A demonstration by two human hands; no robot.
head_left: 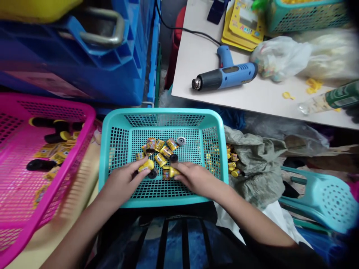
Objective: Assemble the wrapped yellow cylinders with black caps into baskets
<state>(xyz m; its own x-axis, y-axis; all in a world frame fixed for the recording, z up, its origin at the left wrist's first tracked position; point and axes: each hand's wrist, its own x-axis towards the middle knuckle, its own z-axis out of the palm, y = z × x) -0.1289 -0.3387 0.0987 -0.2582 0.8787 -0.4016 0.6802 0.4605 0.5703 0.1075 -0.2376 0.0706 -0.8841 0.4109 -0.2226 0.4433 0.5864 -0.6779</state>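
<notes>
A turquoise plastic basket [162, 204] stands in front of my body. Several small yellow printed canisters [160, 160] lie in a loose heap on its mesh floor, some with black ends. My left hand [125, 181], at the heap's left side, pinches a small yellow canister [147, 165] between thumb and fingers. On the other side, my right hand [196, 178] has thumb and fingers closed around another small yellow canister [174, 172], partly hidden by the fingers. Near its fingertips lies a piece with a black end [173, 158].
Left of me is a pink basket [89, 123] with black and yellow pieces. A blue crate [112, 84] stands behind it. On the white table [202, 45] lie a blue heat gun [235, 76] and plastic bags [283, 58]. More canisters spill from a grey sack [252, 160] near a turquoise stool [328, 198].
</notes>
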